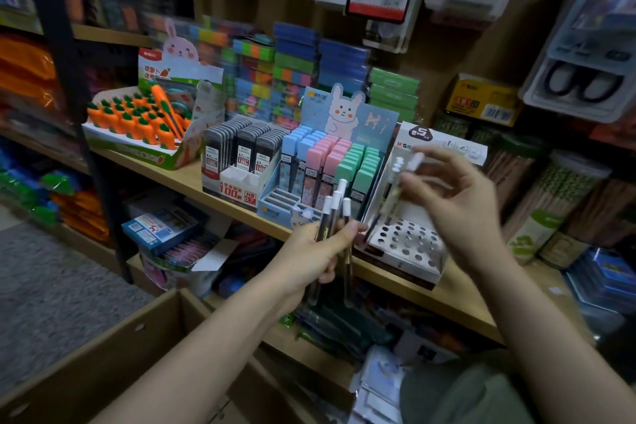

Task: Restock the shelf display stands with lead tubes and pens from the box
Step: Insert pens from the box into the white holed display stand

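The left hand, at centre frame, grips a small bundle of pens with fingers curled round the slim barrels; the barrels are dark and translucent, each topped by a smooth white cylindrical cap. The right hand, right of centre, pinches one white-capped pen between thumb and fingertips; motion blur obscures the detail of this pinch. That pen hangs tilted just above the pen stand, a white card box with a sloped top perforated by rows of round holes. The stand sits on the wooden shelf, a pale, flat board running diagonally across the frame.

To the left of the pen stand, the pastel lead-tube display holds flat rectangular tubes in blue, pink and green rows beneath a rabbit-shaped card. Further left, the black lead-tube display holds dark rectangular cases. The cardboard box, brown and matte, occupies the lower left of the frame.
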Demonstrator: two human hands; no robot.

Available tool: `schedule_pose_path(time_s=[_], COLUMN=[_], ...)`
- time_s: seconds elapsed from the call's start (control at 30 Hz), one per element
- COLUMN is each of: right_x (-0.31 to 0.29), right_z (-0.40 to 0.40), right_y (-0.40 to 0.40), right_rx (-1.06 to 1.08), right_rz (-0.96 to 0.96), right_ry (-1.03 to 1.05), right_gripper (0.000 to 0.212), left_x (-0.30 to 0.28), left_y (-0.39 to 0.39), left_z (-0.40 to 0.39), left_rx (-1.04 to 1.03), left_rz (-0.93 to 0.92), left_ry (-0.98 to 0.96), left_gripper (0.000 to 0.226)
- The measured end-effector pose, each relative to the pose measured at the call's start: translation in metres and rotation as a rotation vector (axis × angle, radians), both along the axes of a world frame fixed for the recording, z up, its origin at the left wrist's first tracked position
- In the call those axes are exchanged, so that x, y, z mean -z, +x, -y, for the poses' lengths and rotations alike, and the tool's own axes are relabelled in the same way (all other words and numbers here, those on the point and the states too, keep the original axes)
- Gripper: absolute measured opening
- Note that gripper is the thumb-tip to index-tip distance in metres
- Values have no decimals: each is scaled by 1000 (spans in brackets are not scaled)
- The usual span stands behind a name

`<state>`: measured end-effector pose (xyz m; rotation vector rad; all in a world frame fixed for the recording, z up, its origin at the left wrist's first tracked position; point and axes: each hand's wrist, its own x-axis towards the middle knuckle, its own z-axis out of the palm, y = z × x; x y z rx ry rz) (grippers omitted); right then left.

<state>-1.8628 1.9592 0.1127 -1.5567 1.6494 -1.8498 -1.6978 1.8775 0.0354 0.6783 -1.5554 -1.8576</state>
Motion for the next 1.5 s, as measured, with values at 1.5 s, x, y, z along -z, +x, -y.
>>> schedule_pose_path(time_s=[1.5], right_x=[16], right_z=[5], right_y=[-3], right_rx=[68], right_rz=[-223], right_ry=[16], right_gripper=[34], left_x=[-5], left_y=[5], left_z=[2], left_rx=[33], left_rz=[-149], left_ry=[93], left_gripper=[25])
